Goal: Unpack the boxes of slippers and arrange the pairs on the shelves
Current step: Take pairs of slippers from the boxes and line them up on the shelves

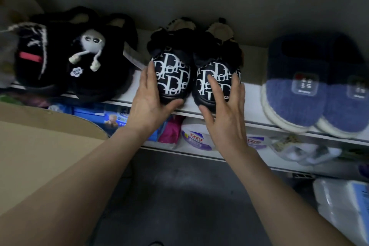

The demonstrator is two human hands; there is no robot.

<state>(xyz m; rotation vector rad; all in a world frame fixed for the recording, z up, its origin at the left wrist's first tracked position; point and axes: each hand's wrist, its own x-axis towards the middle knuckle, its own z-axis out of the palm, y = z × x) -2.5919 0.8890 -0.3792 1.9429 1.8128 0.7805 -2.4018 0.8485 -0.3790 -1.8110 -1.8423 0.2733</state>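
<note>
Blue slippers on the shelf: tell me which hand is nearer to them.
Right. The right hand lies on the right patterned slipper, next to the blue slippers; the left hand touches the left patterned slipper, farther off.

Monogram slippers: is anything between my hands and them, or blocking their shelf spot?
Nothing visible. The left hand and right hand touch the monogram slippers, which sit on the white shelf in the gap between the black plush slippers and the blue fleece slippers.

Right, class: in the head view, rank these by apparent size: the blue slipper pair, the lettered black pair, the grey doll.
1. blue slipper pair, though cut off at the frame edge.
2. lettered black pair.
3. grey doll, clearly smallest.
</note>
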